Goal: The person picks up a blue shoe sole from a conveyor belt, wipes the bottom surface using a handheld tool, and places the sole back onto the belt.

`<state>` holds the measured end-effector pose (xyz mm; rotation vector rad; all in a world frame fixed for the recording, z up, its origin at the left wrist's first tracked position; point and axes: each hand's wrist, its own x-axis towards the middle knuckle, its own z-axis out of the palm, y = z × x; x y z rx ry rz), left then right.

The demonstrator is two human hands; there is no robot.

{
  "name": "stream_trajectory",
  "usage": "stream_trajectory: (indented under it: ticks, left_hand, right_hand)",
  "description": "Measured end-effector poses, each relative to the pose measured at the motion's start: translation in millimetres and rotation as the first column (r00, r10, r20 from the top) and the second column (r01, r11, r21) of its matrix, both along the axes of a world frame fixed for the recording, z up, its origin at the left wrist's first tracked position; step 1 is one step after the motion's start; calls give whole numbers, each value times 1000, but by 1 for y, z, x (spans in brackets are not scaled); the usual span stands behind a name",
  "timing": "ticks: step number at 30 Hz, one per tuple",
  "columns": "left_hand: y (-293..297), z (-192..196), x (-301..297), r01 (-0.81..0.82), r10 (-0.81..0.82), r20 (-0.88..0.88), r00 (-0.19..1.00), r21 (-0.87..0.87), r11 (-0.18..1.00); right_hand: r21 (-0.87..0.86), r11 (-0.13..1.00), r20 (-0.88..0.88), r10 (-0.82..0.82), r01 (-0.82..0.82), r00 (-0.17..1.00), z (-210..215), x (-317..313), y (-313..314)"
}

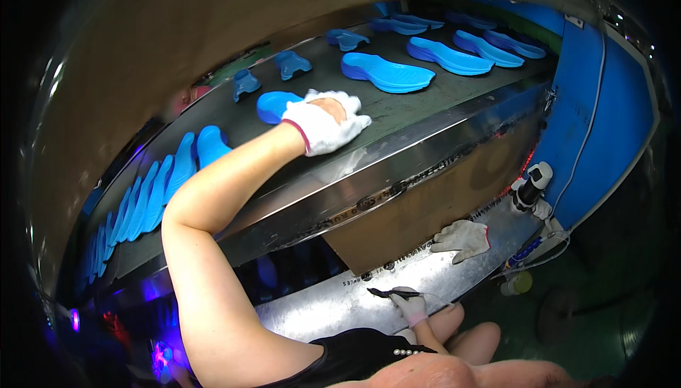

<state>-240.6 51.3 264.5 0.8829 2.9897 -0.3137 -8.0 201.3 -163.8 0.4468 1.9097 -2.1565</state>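
Observation:
My left hand (328, 123), in a white glove, reaches across the dark conveyor belt (383, 115) and grips a blue shoe sole (273, 106). The glove covers the sole's front half; its rounded heel sticks out to the left. Low in front of me, my right hand (410, 306), also gloved, is closed round a slim black pen-like tool (389, 293). That tool points left above the metal ledge (312, 314); its exact kind cannot be made out. Nearest to the left hand on the belt lies another blue sole (388, 74).
Several blue soles (152, 193) stand in a leaning row at left; others (454, 56) lie at the far right. Small blue moulded pieces (291, 65) sit along the far side. A loose glove (462, 240) and a black-and-white device (532, 186) rest on the ledge. A blue panel (596, 125) rises at right.

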Motion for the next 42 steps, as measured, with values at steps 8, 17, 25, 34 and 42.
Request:
stream_trajectory:
  ticks: [8, 17, 25, 34, 42]
  left_hand:
    - [-113, 7, 71, 591, -433, -692, 577, -12, 807]
    - [-284, -24, 191, -576, 646, -279, 710, 297, 761]
    - [-272, -43, 178, -595, 687, -551, 473, 376, 711]
    - [-107, -146, 305, 623, 356, -654, 668, 753, 212]
    - [-19, -350, 322, 252, -200, -193, 960, 908, 335]
  right_hand:
    - [-33, 998, -14, 45, -45, 999, 7, -4, -3]
    - [-166, 984, -75, 54, -66, 996, 6, 9, -2]
    - [-272, 952, -256, -215, 143, 942, 49, 53, 8]
    - [-67, 873, -358, -473, 483, 805, 108, 88, 73]
    - [-3, 881, -328, -448, 474, 832, 123, 85, 59]
